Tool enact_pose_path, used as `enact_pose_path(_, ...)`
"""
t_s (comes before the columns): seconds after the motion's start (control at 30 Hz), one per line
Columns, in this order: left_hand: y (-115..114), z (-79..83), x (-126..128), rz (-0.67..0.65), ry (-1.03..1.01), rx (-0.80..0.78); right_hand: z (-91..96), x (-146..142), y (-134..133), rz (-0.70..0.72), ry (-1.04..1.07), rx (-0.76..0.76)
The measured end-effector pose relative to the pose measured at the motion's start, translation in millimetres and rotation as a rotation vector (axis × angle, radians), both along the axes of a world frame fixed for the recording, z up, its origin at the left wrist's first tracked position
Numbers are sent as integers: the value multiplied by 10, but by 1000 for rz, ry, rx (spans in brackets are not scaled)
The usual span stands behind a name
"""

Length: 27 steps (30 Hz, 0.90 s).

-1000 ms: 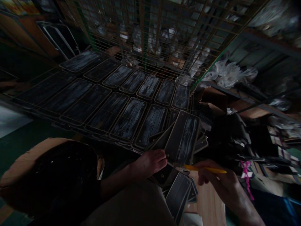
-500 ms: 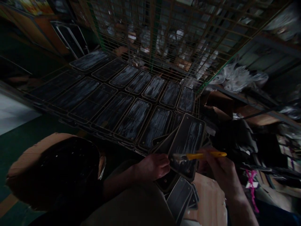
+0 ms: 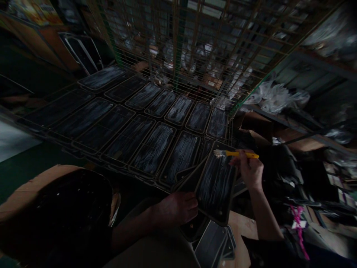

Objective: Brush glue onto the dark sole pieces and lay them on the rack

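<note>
My right hand is closed around the yellow handle of a paintbrush. Its pale bristles touch the upper part of a dark rectangular panel with rounded corners, streaked with a whitish coating. At that panel's lower left edge, my left hand has its fingers curled and grips the rim. Beneath the held panel lie other dark panels, partly hidden. Smaller grey panels are stacked below it on a light wooden surface.
Rows of similar streaked panels lie on a wire rack to the left and ahead. Behind them rises a wire mesh wall with green posts. A shelf with clear plastic bags stands at right. A dark-topped round stool is at lower left.
The paintbrush in my right hand has moved from the panel's lower end to its upper end. Whitish streaks now cover more of the panel. My left hand keeps its grip.
</note>
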<state>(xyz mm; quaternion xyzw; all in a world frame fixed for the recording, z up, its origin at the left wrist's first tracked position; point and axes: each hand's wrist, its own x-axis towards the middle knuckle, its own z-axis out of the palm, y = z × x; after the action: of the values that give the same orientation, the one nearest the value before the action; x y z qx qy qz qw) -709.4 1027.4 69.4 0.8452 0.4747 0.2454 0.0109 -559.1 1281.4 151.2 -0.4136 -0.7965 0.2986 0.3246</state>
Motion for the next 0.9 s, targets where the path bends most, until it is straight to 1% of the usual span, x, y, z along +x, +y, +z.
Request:
enact_pose_path(0.1, -3, 3, -3, -6, -27, 5, -15, -71, 108, 5, -28, 124)
enact_pose_path(0.17, 0, 16, -7, -12, -27, 4, -46, -108, 160, 36, -51, 179)
enact_pose_path(0.27, 10, 35, -11, -24, -26, 3, -112, -117, 177, 153, -127, 211)
enact_pose_path(0.33, 15, 43, -12, -21, -33, 10, -137, -61, 117, 258, -196, 180)
enact_pose_path(0.4, 14, 47, -14, -11, -43, 16, -106, 47, -5, 342, -244, 112)
enact_pose_path(0.5, 6, 55, -17, -7, -52, 20, 69, 236, -225, 398, -232, -46)
enact_pose_path(0.57, 0, 57, -15, -3, -55, 27, 223, 299, -308, 387, -195, -119)
enact_pose_path(0.6, -1, 54, -12, 1, -60, 30, 286, 298, -310, 357, -168, -124)
enact_pose_path(0.67, 0, 39, -3, 3, -68, 25, 348, 236, -222, 260, -99, -59)
enact_pose_path(0.7, 2, 27, 2, 1, -70, 23, 338, 186, -140, 207, -71, -9)
enact_pose_path(0.77, 8, -2, 12, -5, -65, 31, 243, 90, 57, 142, -71, 73)
enact_pose_path(0.83, 11, -29, 20, -4, -64, 45, 92, 46, 214, 140, -126, 114)
enact_pose_path(0.9, 10, -41, 26, 2, -71, 50, -37, 83, 250, 184, -192, 119)
